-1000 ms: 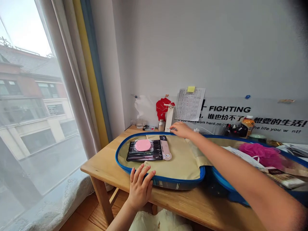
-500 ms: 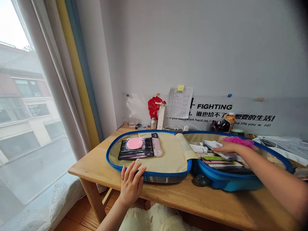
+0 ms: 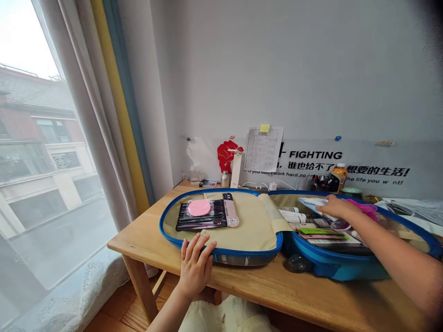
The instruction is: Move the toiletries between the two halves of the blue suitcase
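A blue suitcase (image 3: 221,252) lies wide open on a wooden table (image 3: 277,295). My left hand (image 3: 195,265) rests on the near rim of its left half, fingers spread flat. On that half's beige lining lies a black pack with a pink round puff (image 3: 204,214). My right hand (image 3: 337,207) reaches into the right half and grips a white and light-blue flat packet (image 3: 313,203), lifted slightly above the tubes and boxes (image 3: 311,228) packed there. A pink mesh sponge (image 3: 365,208) sits just behind that hand.
Along the wall stand a small lamp (image 3: 236,168), little jars, an orange bottle (image 3: 338,176) and a taped paper sheet (image 3: 263,148). Curtains and a window fill the left. Papers lie at the table's far right (image 3: 415,210).
My right hand swung from the suitcase's back edge near the lamp over to the right half, then closed on the flat packet and raised it. The left hand stayed on the rim.
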Demonstrator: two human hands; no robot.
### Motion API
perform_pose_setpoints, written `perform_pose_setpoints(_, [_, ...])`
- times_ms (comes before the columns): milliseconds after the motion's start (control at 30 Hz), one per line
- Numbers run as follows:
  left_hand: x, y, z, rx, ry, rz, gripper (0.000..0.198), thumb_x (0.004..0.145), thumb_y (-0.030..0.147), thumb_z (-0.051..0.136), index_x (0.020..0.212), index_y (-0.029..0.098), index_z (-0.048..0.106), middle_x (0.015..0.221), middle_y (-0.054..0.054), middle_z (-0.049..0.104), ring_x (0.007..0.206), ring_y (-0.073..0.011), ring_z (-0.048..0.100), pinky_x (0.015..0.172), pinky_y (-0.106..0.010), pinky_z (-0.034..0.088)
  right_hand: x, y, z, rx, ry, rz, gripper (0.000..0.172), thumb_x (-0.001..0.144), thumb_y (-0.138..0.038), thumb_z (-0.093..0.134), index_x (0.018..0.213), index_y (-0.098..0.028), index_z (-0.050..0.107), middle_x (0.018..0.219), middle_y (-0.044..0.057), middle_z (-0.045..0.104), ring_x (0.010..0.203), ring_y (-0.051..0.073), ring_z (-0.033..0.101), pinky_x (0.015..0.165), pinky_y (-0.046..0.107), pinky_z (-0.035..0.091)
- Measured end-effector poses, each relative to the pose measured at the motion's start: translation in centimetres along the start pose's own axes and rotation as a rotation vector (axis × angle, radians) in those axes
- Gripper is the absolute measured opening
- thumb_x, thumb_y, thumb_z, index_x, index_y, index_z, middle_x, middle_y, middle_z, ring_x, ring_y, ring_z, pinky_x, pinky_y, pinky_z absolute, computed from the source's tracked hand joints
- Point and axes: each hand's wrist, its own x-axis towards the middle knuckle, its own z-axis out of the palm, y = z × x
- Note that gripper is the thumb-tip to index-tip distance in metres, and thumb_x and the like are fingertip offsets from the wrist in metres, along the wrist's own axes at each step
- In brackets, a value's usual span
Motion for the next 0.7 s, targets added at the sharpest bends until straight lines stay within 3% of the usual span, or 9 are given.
perform_pose_setpoints(67, [0.1,0.1,0.0,-0.002,0.002,-0.006,0.033,0.092,0.015,0.047,0.117,0.025,0.066,0.122,-0.006,0.068,0.131,-0.0186,0.05,0.122,-0.038,0.017,-0.4,-2.1,-1.7,0.019,-0.053,-0.033,0.052,0.082,-0.035,0.064,0.126,-0.006,0.06,0.115,0.035,0.062,0.1,0.034,0.068,0.076,0.042,0.047])
perform_pose_setpoints(100, [0.1,0.1,0.0,-0.002,0.004,-0.011,0.033,0.092,0.015,0.047,0.118,0.025,0.066,0.121,-0.006,0.069,0.131,-0.0186,0.05,0.122,-0.038,0.017,-0.8,-3.6,-2.3,0.042,-0.093,-0.078,0.056,0.084,-0.036,0.06,0.132,-0.007,0.055,0.123,0.034,0.06,0.103,0.033,0.067,0.078,0.041,0.047])
perform_pose_setpoints(200, [0.1,0.2,0.0,0.002,0.011,-0.019,0.034,0.092,0.015,0.047,0.118,0.026,0.065,0.119,-0.005,0.07,0.13,-0.0187,0.051,0.121,-0.038,0.017,-3.2,-9.5,-2.9,0.156,-0.239,-0.346,0.053,0.085,-0.035,0.056,0.135,-0.017,0.05,0.132,0.018,0.06,0.104,0.024,0.065,0.081,0.031,0.048])
perform_pose_setpoints(333, [0.0,0.2,0.1,-0.011,0.02,-0.031,0.034,0.093,0.015,0.046,0.118,0.026,0.065,0.118,-0.006,0.07,0.13,-0.019,0.051,0.121,-0.04,0.018,-9.0,-18.7,-1.0,0.267,-0.434,-0.712,0.051,0.073,-0.033,0.066,0.122,-0.023,0.056,0.109,0.004,0.069,0.085,0.018,0.065,0.074,0.026,0.049])
perform_pose_setpoints(467, [-0.1,0.2,0.2,-0.024,0.029,-0.03,0.032,0.093,0.015,0.045,0.116,0.026,0.065,0.117,-0.005,0.07,0.131,-0.0185,0.051,0.121,-0.039,0.018,-14.4,-26.4,1.8,0.304,-0.497,-0.975,0.045,0.066,-0.033,0.073,0.108,-0.022,0.062,0.11,0.005,0.067,0.095,0.02,0.064,0.079,0.027,0.049])
perform_pose_setpoints(567, [-0.2,0.1,0.2,-0.02,0.036,-0.012,0.031,0.093,0.014,0.045,0.113,0.025,0.066,0.118,-0.005,0.069,0.131,-0.0182,0.051,0.121,-0.039,0.02,-16.6,-29.9,3.4,0.298,-0.524,-1.1,0.042,0.068,-0.035,0.075,0.105,-0.023,0.063,0.119,0.006,0.066,0.104,0.021,0.062,0.088,0.028,0.049])
perform_pose_setpoints(700, [-0.3,0.0,0.3,-0.008,0.028,-0.005,0.031,0.092,0.015,0.046,0.115,0.025,0.065,0.118,-0.006,0.069,0.129,-0.0198,0.052,0.12,-0.042,0.022,-17.6,-31.5,4.9,0.288,-0.551,-1.215,0.027,0.085,-0.04,0.062,0.107,-0.027,0.066,0.124,0.002,0.068,0.118,0.02,0.059,0.1,0.031,0.046])
